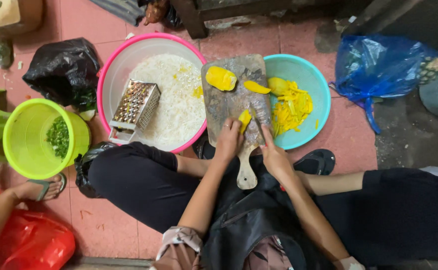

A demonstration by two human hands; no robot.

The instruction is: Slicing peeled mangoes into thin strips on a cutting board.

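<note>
The person sits low over a wooden cutting board [231, 102] that lies on the red tiled floor [349, 135]. The left hand [228, 142] presses its fingers together on a small yellow fruit piece [245, 120] at the near end of the board. The right hand [275, 156] is closed around a knife [257, 121], whose blade rests just beside that piece, at its 3 o'clock. The fruit could be mango, but I cannot tell for sure.

At 12 o'clock from the hands, two more yellow pieces lie on the far end of the board: a big half [221, 78] and a thin slice [257, 87]. At 2 o'clock stands a turquoise bowl [317, 85] with yellow strips [291, 107] inside. At 10 o'clock, touching the board, is a pink basin [110, 75] of white shredded food [176, 107], and a metal box grater [135, 109] lies in it. Far at 9 o'clock is a lime green bucket [21, 150] holding chopped greens [58, 136]. A black plastic bag [64, 70] is beyond it, and a blue plastic bag [379, 67] is at 2 o'clock, well apart. Another person's foot in a sandal [41, 189] is near the bucket.
</note>
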